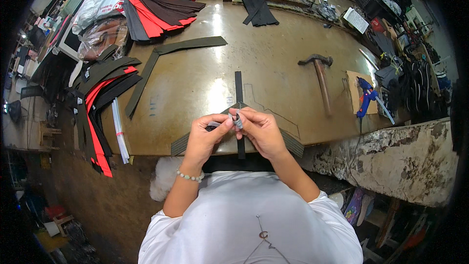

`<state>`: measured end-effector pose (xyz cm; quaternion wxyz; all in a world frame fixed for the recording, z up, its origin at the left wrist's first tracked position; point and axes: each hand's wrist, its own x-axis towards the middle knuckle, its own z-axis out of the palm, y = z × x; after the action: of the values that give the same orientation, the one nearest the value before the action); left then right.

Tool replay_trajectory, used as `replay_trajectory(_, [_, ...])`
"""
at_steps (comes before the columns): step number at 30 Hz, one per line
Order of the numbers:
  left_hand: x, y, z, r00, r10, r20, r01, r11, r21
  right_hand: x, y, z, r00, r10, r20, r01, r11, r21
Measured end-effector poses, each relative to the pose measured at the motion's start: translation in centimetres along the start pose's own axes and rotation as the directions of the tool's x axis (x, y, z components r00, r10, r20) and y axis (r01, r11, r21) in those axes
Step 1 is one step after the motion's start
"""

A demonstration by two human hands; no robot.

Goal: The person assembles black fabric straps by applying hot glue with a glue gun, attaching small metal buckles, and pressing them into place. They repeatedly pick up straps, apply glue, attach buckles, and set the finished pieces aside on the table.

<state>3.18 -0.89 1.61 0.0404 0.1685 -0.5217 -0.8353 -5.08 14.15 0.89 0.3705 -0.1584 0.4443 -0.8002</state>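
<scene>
My left hand (207, 134) and my right hand (259, 129) meet above the front edge of the worn brown table (205, 78). Together their fingertips pinch a small grey piece (237, 119), a tag or clip. Under the hands lies a grey V-shaped fabric piece (293, 143). A narrow black strap (239, 85) runs lengthwise across its middle, and the strap's near end hangs over the table edge.
A hammer (321, 76) lies right of centre, and a blue glue gun (364, 98) rests on cardboard beyond it. Stacks of black and red fabric pieces (156, 10) sit at the back left and along the left edge (100, 102). A long angled grey piece (161, 58) lies at mid-left.
</scene>
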Motion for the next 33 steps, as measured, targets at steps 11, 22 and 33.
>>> replay_trajectory(11, [-0.3,0.5,0.1,1.0,0.012,-0.025,-0.006,0.976,0.219,-0.7,-1.1,-0.7,0.998,0.054,-0.044,-0.055,0.998,-0.035])
replay_trajectory(22, [-1.4,1.0,1.0,0.998,0.055,-0.016,-0.04,0.876,0.481,-2.9,-1.0,-0.7,0.993,0.034,-0.109,-0.059,0.972,-0.229])
replay_trajectory(33, [1.7,0.6,1.0,0.945,0.315,0.092,-0.265,0.567,0.78,-0.9,-1.5,-1.5,0.958,-0.101,-0.267,-0.142,0.64,-0.755])
